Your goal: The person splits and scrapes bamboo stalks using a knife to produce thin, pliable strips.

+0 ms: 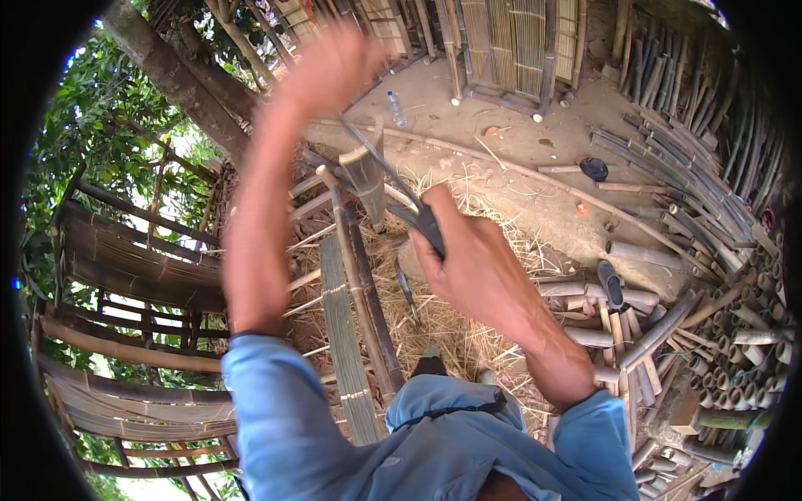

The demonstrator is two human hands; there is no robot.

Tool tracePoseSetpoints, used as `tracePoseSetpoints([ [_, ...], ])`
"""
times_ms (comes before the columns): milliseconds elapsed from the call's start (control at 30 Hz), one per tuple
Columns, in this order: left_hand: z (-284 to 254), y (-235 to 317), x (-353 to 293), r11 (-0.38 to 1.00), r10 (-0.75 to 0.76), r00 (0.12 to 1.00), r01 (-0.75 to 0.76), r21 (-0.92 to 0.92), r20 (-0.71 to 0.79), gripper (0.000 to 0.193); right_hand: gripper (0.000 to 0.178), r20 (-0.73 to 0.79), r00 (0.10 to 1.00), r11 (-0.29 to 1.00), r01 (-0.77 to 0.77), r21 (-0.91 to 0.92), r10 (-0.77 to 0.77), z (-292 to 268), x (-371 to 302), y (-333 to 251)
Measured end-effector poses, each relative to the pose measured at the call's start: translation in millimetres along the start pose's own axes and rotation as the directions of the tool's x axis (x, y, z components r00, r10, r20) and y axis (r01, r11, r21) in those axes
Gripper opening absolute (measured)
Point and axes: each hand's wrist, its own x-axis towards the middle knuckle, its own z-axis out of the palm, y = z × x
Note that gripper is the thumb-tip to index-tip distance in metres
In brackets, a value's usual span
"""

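Note:
My right hand is closed around the dark grip of a long, thin, dark blade-like tool, which points up and to the left. Its exact kind is hard to make out. Just behind the tool stands a split bamboo piece with a pale cut rim. High at the upper left, my left hand is raised and smeared by motion, so its fingers cannot be read. A bamboo pole rail runs beside a flat bundle of tied bamboo strips, below both hands.
Pale shavings cover the ground around my feet, with a dark knife-like object among them. Bamboo poles are piled at right, near a dark shoe. Bamboo benches stand at left, and a plastic bottle lies farther off.

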Motion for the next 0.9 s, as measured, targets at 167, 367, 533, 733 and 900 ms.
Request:
tracePoseSetpoints([
  [167, 64, 17, 53, 0.934, 0.341, 0.767, -0.342, 0.104, -0.544, 0.066, 0.028, -0.001, 0.993, 0.993, -0.117, 0.008, 0.117, 44, -7, 69],
  [367, 29, -5, 31, 0.968, 0.144, 0.971, -0.177, -0.177, -0.189, 0.060, 0.036, -0.035, 0.996, 0.996, -0.082, -0.041, 0.080, 20, -7, 54],
  [533, 39, -22, 16, 0.950, -0.047, 0.514, -0.242, -0.197, -0.857, 0.044, 0.043, -0.015, 0.993, 0.989, -0.119, -0.090, 0.118, 17, 26, 63],
  [733, 154, -120, -4, 0.482, -0.509, 0.659, -0.315, -0.818, -0.554, 0.053, 0.030, 0.205, 0.976, 0.967, -0.124, 0.221, 0.078, 7, 82, 49],
  [900, 233, -106, 33, 0.247, -0.137, 0.971, -0.157, -0.956, -0.195, 0.064, 0.031, 0.327, 0.939, 0.980, -0.154, 0.128, 0.105, -7, 129, 25],
])
